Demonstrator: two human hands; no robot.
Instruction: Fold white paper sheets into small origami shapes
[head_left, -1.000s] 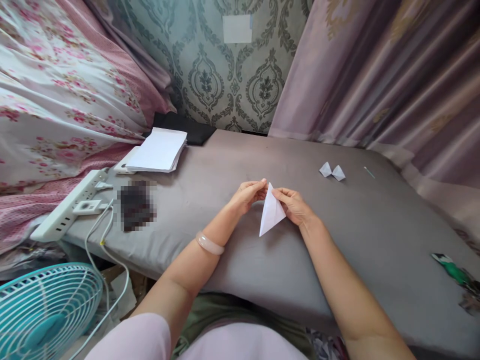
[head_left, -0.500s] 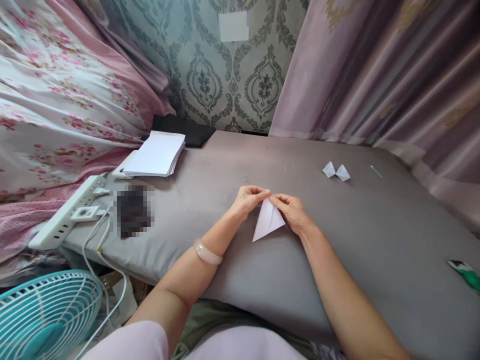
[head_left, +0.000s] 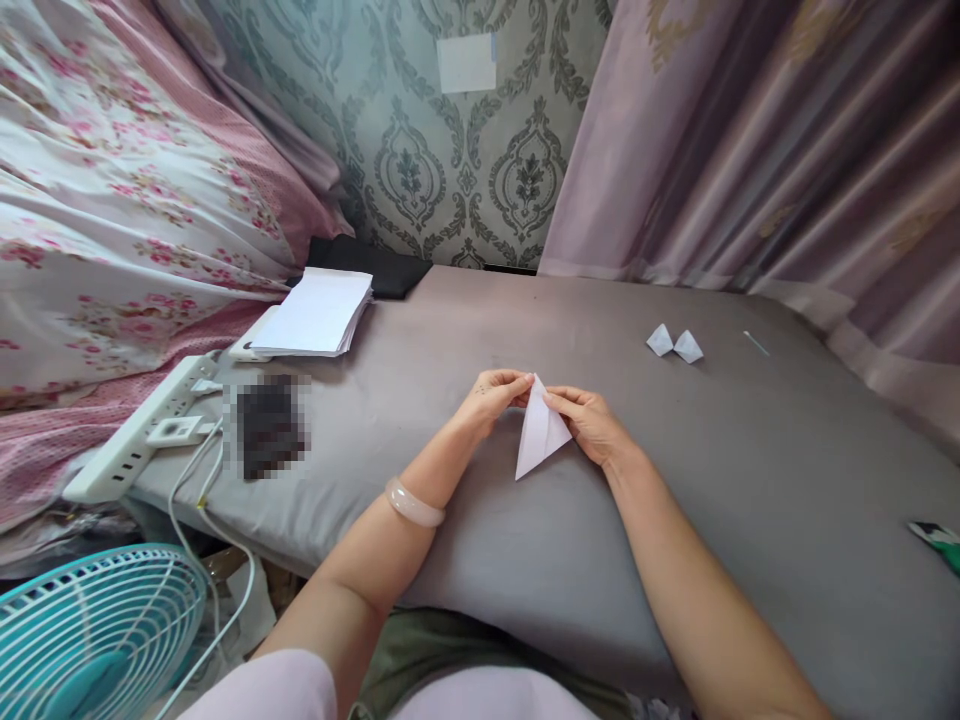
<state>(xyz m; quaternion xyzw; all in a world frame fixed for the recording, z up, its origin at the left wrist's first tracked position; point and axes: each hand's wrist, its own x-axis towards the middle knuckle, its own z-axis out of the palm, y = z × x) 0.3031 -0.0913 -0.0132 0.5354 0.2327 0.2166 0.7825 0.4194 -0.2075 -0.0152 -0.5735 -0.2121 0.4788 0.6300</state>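
A folded white paper triangle (head_left: 541, 435) is held above the grey cloth near the middle of the view, its narrow tip upward and its wide end toward me. My left hand (head_left: 499, 397) pinches it close to the tip, thumb and fingers pressed together. On the other side, my right hand (head_left: 589, 418) grips its right edge between thumb and fingers. The fingertips behind the paper are hidden. A folded white paper piece with two pointed halves (head_left: 674, 343) lies on the cloth to the right, apart from both hands.
The grey-covered surface (head_left: 450, 320) carries a stack of white paper (head_left: 313, 312), a power strip (head_left: 142, 430) with plugged-in cables, and a blurred dark object (head_left: 270, 427) at left. A thin stick (head_left: 756, 343) and a green item (head_left: 937, 541) lie right. A fan (head_left: 97, 640) stands lower left.
My fingers shift slightly around the upper tip of the paper, which tilts and turns a little while both hands keep hold. The whole view moves slightly with my head.
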